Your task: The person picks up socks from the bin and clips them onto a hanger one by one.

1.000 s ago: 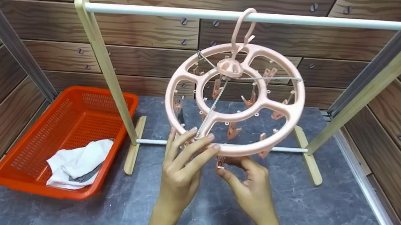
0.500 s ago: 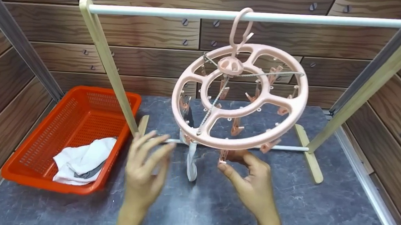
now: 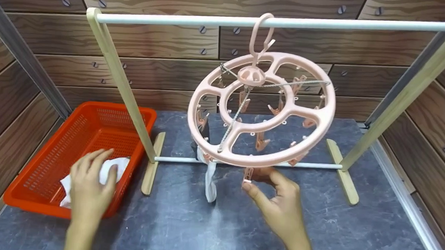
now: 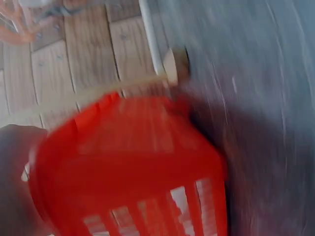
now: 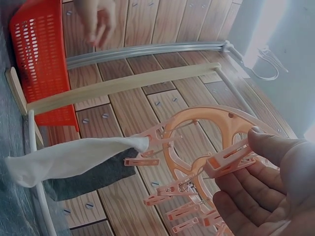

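A round pink clip hanger (image 3: 259,158) hangs by its hook from a white bar. My right hand (image 3: 279,202) pinches one of its pink clothespins (image 5: 229,160) between thumb and fingers, below the near edge of the ring. My left hand (image 3: 91,182) is over the orange basket (image 3: 20,201), fingers loosely bent, in front of the white cloth (image 3: 121,167) lying there and partly hiding it. On the hanger's left side a white sock (image 5: 74,157) hangs from a clip, with a dark grey piece of fabric (image 5: 93,177) beside it.
The drying rack has wooden legs (image 3: 121,80), a white top bar (image 3: 167,19) and a lower bar (image 3: 312,165) close to the grey tabletop (image 3: 185,231). Wood-patterned panels (image 3: 164,71) stand behind and at the sides, with metal rails along the corners.
My left hand has left the hanger's rim and moved left over the basket, uncovering the hanging sock. My right hand stays at the same clothespin; the ring has swung slightly.
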`<state>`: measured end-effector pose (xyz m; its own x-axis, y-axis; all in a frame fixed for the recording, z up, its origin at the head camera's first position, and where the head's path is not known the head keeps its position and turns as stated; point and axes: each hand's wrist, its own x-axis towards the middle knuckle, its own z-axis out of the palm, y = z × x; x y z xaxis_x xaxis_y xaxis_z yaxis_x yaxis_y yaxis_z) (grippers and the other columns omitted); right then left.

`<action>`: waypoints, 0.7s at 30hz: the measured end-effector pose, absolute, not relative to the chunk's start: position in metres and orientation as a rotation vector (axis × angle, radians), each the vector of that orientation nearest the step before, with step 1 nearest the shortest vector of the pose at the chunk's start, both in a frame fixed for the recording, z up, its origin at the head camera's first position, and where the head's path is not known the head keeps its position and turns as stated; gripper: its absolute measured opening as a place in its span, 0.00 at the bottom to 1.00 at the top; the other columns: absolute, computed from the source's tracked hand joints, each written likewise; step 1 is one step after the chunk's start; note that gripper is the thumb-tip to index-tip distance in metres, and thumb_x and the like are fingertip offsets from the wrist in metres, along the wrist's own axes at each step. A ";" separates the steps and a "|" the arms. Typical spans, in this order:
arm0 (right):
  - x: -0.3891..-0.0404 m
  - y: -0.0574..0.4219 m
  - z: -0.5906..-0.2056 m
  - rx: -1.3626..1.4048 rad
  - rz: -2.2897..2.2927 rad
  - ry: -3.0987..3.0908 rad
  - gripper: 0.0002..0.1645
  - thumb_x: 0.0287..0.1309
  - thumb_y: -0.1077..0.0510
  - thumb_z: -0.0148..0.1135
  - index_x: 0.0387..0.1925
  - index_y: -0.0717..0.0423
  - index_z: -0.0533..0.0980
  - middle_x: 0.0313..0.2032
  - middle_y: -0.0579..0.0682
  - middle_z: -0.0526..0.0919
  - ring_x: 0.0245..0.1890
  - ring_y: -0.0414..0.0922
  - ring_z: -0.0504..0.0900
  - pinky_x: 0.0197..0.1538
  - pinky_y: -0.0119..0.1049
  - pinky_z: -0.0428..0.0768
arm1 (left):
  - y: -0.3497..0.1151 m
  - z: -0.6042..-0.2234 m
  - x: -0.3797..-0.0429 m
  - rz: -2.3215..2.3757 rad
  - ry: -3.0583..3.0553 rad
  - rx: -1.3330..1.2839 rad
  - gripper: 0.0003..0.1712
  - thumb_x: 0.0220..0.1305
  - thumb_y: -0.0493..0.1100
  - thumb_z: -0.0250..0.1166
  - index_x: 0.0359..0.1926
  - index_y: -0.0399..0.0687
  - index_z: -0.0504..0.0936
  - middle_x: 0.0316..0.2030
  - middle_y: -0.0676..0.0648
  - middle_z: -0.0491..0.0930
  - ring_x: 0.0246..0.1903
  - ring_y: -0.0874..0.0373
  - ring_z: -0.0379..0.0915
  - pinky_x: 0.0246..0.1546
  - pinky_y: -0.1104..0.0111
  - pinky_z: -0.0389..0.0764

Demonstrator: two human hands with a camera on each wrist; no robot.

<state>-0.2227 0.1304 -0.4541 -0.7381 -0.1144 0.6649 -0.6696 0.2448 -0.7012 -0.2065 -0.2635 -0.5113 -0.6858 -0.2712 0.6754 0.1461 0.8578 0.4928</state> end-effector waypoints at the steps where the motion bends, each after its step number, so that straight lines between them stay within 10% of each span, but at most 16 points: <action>1: -0.223 0.130 -0.454 0.713 1.512 -2.037 0.19 0.45 0.70 0.76 0.42 0.55 0.83 0.35 0.48 0.88 0.36 0.44 0.87 0.46 0.31 0.83 | -0.270 -0.512 -0.205 -0.659 -2.303 0.147 0.25 0.58 0.36 0.71 0.58 0.47 0.82 0.58 0.38 0.77 0.59 0.34 0.65 0.57 0.41 0.66; 11: -0.222 0.129 -0.454 0.700 1.513 -2.046 0.19 0.47 0.69 0.76 0.42 0.53 0.84 0.36 0.46 0.88 0.37 0.44 0.87 0.47 0.32 0.84 | -0.327 -0.514 -0.213 -0.670 -3.143 0.406 0.49 0.62 0.59 0.65 0.74 0.37 0.58 0.67 0.14 0.46 0.62 0.10 0.43 0.57 0.22 0.51; 21: -0.223 0.130 -0.455 0.701 1.512 -2.029 0.19 0.46 0.70 0.76 0.41 0.55 0.83 0.35 0.48 0.88 0.36 0.45 0.87 0.47 0.31 0.84 | -0.332 -0.517 -0.221 -0.665 -3.336 0.399 0.56 0.55 0.52 0.72 0.76 0.38 0.51 0.62 0.17 0.62 0.58 0.16 0.59 0.53 0.29 0.67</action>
<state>-0.2230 0.1298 -0.4548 -0.7366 -0.1019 0.6686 -0.6698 0.2469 -0.7003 -0.2206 -0.3318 -0.5169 -0.9335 -0.1681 -0.3167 -0.2767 0.8995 0.3381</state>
